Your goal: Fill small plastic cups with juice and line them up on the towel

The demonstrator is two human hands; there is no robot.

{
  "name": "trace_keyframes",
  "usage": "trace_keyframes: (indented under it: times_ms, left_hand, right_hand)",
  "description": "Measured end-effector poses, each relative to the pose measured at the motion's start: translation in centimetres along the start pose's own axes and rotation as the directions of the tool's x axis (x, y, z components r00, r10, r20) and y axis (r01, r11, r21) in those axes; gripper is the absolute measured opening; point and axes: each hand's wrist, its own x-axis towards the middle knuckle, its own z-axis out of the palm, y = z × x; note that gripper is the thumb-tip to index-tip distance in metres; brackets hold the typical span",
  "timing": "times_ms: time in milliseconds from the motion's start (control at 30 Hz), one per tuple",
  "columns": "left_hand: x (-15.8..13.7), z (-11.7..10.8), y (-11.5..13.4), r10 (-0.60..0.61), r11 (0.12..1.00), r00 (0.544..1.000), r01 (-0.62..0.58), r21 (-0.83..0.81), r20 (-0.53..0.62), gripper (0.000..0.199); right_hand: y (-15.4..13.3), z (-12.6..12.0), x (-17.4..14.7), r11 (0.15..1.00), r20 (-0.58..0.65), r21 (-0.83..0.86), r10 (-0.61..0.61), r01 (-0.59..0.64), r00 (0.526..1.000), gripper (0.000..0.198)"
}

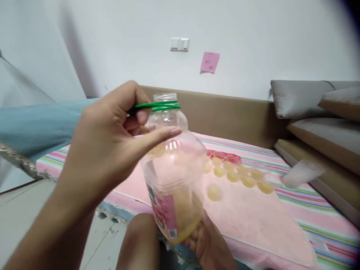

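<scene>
On my feed the bottle (180,165) reads as clear, glossy plastic, and its green handle (166,106) as smooth plastic. I see thin, see-through plastic in the cups (233,176) and a cloudier, translucent plastic in the tilted cup (302,173). The mat (261,228) looks smooth and matt to me, the striped cover (323,204) like cloth, the note (210,62) matt paper, the wall (244,33) smooth and matt.

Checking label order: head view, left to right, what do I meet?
Blue cloth → left hand → bottle → lone yellow cup → clear plastic cup.
</scene>
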Motion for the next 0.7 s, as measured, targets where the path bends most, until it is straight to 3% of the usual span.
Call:
trace_keyframes:
  times_ms: [133,200,333,533,700]
  left_hand:
    - [0.3,-1.8,-2.2,0.002,0.994,1.0,0.0,0.111,-0.015,0.047]
    - [0.4,-2.2,-3.5,-0.043,0.983,0.999,0.045,0.179,-0.012,0.047]
    - [0.8,-2.3,-6.7,-0.128,0.941,0.992,0.124,0.316,-0.009,0.042]
    - [0.6,-1.0,-12.3,-0.181,0.897,0.983,0.172,0.407,-0.016,0.044]
    - [-0.4,0.2,-14.3,-0.257,0.853,0.966,0.208,0.479,0.038,0.041]
  right_hand:
    - [0.3,3.5,3.9,0.954,0.127,0.292,0.027,-0.063,0.991,0.09]
    - [0.9,5.0,4.9,0.929,0.152,0.353,0.057,-0.108,0.987,0.093]
    - [3.3,6.1,5.1,0.952,0.231,0.239,0.136,-0.192,0.963,0.084]
    - [8.0,4.8,4.8,0.936,0.417,0.105,0.264,-0.335,0.87,0.087]
    - [8.9,3.5,4.6,0.957,0.468,0.08,0.211,-0.279,0.858,0.083]
